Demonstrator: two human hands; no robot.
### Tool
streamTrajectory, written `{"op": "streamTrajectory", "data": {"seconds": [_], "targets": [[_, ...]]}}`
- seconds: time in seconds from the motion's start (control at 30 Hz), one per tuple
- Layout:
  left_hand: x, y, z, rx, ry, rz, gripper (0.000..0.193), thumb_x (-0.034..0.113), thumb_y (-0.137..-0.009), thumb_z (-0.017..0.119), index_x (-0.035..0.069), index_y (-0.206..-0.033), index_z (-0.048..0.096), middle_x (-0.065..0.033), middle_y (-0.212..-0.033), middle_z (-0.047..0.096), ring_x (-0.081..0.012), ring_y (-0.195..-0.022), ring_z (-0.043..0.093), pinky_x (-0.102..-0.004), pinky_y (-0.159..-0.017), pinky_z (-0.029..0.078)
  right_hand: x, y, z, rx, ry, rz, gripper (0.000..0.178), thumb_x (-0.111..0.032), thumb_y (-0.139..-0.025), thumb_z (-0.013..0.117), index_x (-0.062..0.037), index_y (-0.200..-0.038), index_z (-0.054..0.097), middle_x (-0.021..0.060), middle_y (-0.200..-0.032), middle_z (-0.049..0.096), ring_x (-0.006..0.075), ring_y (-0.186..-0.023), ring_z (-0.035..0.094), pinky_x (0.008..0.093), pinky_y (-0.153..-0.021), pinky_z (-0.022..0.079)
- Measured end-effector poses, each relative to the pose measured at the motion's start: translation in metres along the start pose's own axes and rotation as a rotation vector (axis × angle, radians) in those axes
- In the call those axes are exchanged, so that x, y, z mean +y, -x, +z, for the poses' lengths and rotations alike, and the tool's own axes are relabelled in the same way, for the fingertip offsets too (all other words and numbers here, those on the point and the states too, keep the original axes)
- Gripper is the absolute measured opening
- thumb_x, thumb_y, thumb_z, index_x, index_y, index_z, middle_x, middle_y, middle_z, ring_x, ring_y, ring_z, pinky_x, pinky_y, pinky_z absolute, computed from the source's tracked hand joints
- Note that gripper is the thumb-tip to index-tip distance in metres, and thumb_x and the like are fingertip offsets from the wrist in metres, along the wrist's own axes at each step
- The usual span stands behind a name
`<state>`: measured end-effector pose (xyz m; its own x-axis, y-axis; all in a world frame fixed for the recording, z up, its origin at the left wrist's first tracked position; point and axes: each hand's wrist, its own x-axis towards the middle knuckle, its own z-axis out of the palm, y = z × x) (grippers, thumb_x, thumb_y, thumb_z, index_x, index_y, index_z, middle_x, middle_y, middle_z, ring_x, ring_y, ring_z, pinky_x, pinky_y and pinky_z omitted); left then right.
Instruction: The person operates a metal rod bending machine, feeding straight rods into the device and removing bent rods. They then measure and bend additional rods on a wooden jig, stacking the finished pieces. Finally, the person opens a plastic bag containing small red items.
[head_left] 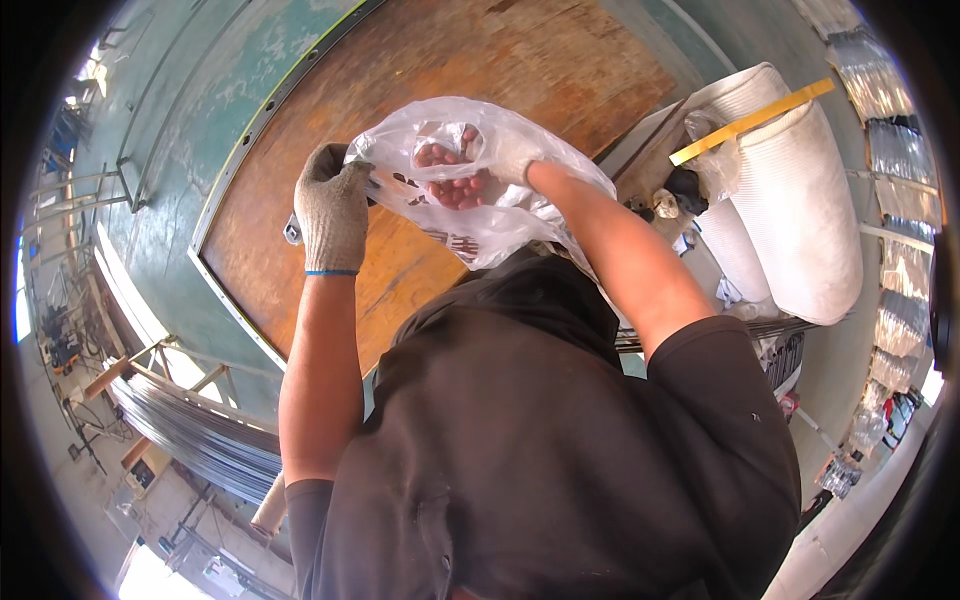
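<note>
A translucent white plastic bag (540,135) is spread wide in front of my chest. Inside it lie several small, round reddish pieces (458,190), whose kind I cannot make out. My left hand (335,205), in a grey knit glove with a blue cuff edge, is closed on the bag's left rim. Beside that hand shows a metal end (293,231); whether the hand holds it too is unclear. My right hand (512,164), in a pale glove, reaches into the bag from the right, next to the reddish pieces. The plastic hides its fingers.
Beneath the bag lies a worn brown wooden board (440,80) with a metal edge strip (225,172). At right stand large white rolls (800,190), with a yellow bar (752,122) across them. A bundle of thin metal rods (200,430) lies at lower left.
</note>
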<state>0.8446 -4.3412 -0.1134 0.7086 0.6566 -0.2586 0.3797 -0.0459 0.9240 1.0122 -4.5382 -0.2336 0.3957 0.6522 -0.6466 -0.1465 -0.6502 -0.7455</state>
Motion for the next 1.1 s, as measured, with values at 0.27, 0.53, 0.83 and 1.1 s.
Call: {"op": "streamTrajectory", "data": {"seconds": [0.27,0.53,0.83,1.1], "targets": [[0.002,0.007,0.008,-0.013,-0.035,-0.011,0.012,0.012,-0.1,0.071,0.0,-0.097,0.071,-0.0026,-0.085,0.069,-0.0117,-0.075,0.065,-0.0302,-0.066,0.056,-0.044,0.022,-0.025,-0.031,-0.063,0.121,0.022,-0.012,-0.102,0.066,-0.0063,-0.122,0.075,0.0139,-0.101,0.079,0.0253,-0.089,0.077,0.0425,-0.073,0.061],[0.007,-0.004,0.008,-0.061,-0.035,0.016,0.013,0.012,-0.099,0.072,0.0,-0.097,0.072,-0.0035,-0.085,0.069,-0.0121,-0.074,0.065,-0.03,-0.066,0.056,-0.028,0.017,-0.027,-0.03,0.145,0.007,0.018,-0.013,-0.103,0.065,-0.0081,-0.114,0.077,0.0119,-0.101,0.078,0.0263,-0.086,0.074,0.0438,-0.065,0.06],[-0.009,0.002,0.016,-0.107,0.073,-0.026,0.01,0.01,-0.101,0.069,0.001,-0.101,0.072,-0.0022,-0.085,0.069,-0.0117,-0.072,0.062,-0.0284,-0.066,0.051,0.118,-0.047,0.007,0.106,0.854,-0.13,0.026,-0.021,-0.103,0.062,-0.0134,-0.122,0.078,0.0133,-0.123,0.08,0.0326,-0.111,0.076,0.047,-0.093,0.06],[-0.009,0.001,0.017,-0.119,0.091,-0.002,0.014,0.014,-0.101,0.073,0.0,-0.097,0.07,-0.0019,-0.084,0.068,-0.0103,-0.072,0.063,-0.0282,-0.064,0.055,0.056,0.012,0.004,0.11,0.831,-0.052,0.031,-0.026,-0.104,0.059,-0.0125,-0.125,0.077,0.0146,-0.123,0.079,0.0344,-0.116,0.075,0.0457,-0.1,0.058]]}}
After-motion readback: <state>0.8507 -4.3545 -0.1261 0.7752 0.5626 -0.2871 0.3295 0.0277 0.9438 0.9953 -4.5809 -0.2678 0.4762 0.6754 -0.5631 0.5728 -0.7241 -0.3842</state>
